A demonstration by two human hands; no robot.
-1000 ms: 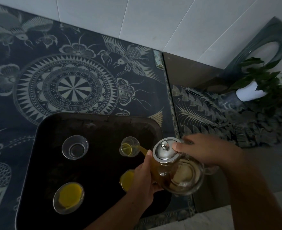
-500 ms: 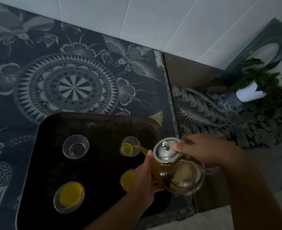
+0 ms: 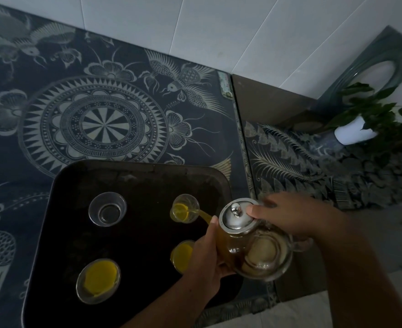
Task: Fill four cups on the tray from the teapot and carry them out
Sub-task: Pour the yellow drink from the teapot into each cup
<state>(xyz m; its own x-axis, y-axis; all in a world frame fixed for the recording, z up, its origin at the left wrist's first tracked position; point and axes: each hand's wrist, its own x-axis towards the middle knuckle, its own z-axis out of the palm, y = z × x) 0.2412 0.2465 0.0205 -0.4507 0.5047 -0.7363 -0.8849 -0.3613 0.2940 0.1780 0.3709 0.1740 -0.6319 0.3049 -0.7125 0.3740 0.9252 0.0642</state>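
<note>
Glass teapot (image 3: 256,247) is tilted over the right edge of the dark tray (image 3: 81,183), tea streaming into the far-right cup (image 3: 185,208). Right hand (image 3: 290,215) grips the pot at the handle side, one digit pressing the metal lid (image 3: 236,215); left hand (image 3: 208,255) is curled round the pot's body. Far-left cup (image 3: 107,209) is empty, while near-left cup (image 3: 98,280) and near-right cup (image 3: 181,255) hold yellow tea.

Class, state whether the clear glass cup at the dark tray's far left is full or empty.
Empty: the far-left clear glass cup shows a bare, see-through bottom with no yellow tea in it.
</note>
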